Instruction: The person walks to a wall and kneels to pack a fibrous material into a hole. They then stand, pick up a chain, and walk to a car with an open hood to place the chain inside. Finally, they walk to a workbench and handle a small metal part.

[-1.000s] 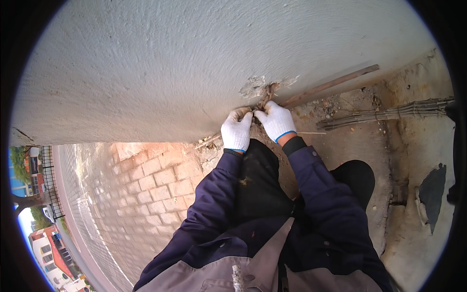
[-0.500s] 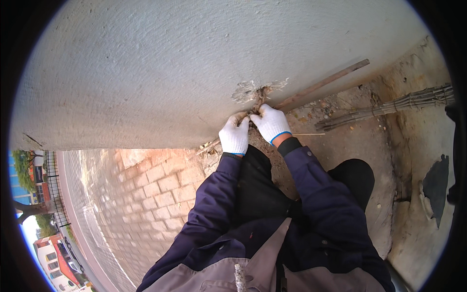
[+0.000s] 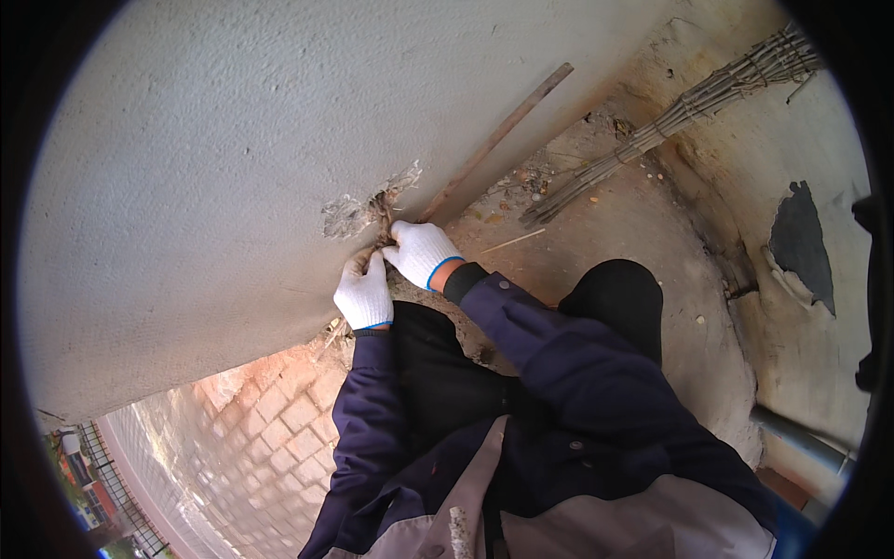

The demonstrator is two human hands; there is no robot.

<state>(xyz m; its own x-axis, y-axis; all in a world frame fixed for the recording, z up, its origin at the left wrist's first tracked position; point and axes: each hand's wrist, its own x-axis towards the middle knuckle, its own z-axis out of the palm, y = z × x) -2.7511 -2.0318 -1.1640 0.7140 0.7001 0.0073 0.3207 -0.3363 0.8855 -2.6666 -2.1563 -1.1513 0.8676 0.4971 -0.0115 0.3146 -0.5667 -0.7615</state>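
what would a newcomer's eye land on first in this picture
Probably the white-gloved left hand and right hand, close together left of centre, at a brown strand by the chipped patch in the pale wall. Next, the bundle of sticks slanting across the upper right, and the dark grey patch at far right.

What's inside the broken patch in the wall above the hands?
A twisted brown strand juts from the broken patch, down toward the right hand and left hand. The wall hides anything deeper; the hands cover the strand's lower part.
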